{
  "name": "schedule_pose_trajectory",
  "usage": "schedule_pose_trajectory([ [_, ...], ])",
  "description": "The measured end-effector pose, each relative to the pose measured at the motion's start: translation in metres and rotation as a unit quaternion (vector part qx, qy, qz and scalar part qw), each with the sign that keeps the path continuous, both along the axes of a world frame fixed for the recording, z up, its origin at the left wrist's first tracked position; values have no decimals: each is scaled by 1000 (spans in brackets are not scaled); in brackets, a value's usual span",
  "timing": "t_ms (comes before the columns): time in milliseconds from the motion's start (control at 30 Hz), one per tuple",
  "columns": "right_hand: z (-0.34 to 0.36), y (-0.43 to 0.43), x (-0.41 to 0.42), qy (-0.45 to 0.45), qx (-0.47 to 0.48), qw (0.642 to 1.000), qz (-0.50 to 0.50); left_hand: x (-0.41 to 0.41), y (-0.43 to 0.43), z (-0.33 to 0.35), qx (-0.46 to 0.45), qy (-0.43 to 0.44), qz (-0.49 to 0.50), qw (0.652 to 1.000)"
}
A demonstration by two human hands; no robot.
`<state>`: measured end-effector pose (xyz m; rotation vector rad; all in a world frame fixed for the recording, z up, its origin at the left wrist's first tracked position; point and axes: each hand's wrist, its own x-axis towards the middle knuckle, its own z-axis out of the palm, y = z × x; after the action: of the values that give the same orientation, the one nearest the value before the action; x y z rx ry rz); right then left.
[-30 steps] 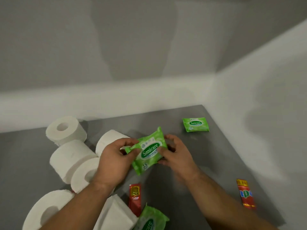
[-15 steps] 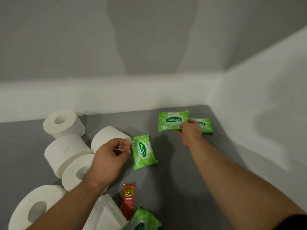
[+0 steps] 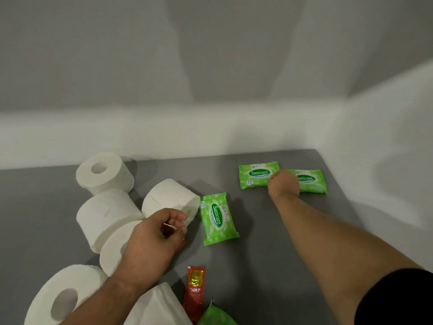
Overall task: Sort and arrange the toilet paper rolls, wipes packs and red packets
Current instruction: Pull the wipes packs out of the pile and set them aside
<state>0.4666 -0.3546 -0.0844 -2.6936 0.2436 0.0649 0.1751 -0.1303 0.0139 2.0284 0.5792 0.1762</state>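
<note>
Two green wipes packs lie side by side at the back right: one [image 3: 256,175] on the left, the other [image 3: 310,180] on the right. My right hand [image 3: 283,184] rests where they meet, its fingers hidden. A third wipes pack [image 3: 219,218] lies flat in the middle. My left hand [image 3: 159,233] hovers just left of it with loosely curled fingers and holds nothing. White toilet paper rolls cluster on the left: an upright one [image 3: 103,172], lying ones [image 3: 106,214] [image 3: 168,198] and a near one [image 3: 63,299]. A red packet [image 3: 194,292] lies near the front.
The grey tabletop [image 3: 269,266] sits in a corner, with white walls at the back and right. Another green wipes pack [image 3: 216,316] and a white roll [image 3: 154,308] are cut off by the bottom edge. A red sliver shows under my left hand.
A second ago both hands held wipes packs in the middle. My right hand carried one to the back right beside the far pack. My left hand let go, and one pack now lies in the centre.
</note>
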Motion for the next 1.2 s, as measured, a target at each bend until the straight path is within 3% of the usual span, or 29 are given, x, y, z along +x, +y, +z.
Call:
schedule_pose_trajectory([
  [167,3,-1,-8,-28,-63,996,58,1,5,-5,-8,2,-1,1000],
  [367,11,6,-62,-125,24,986,105,4,4,-8,-3,23,-20,1000],
  [567,4,27,-148,-18,129,989,73,2,4,-9,-7,29,-28,999],
  [767,-6,72,-178,54,92,991,81,-6,5,-18,2,35,-32,999],
  [933,-2,84,-166,63,17,993,95,-10,2,-20,3,32,-52,998],
  [1067,5,65,-156,78,111,987,89,-11,-2,-22,-10,23,-57,998],
  [1200,18,22,-140,30,148,983,104,-13,-7,-24,-23,19,-69,997],
])
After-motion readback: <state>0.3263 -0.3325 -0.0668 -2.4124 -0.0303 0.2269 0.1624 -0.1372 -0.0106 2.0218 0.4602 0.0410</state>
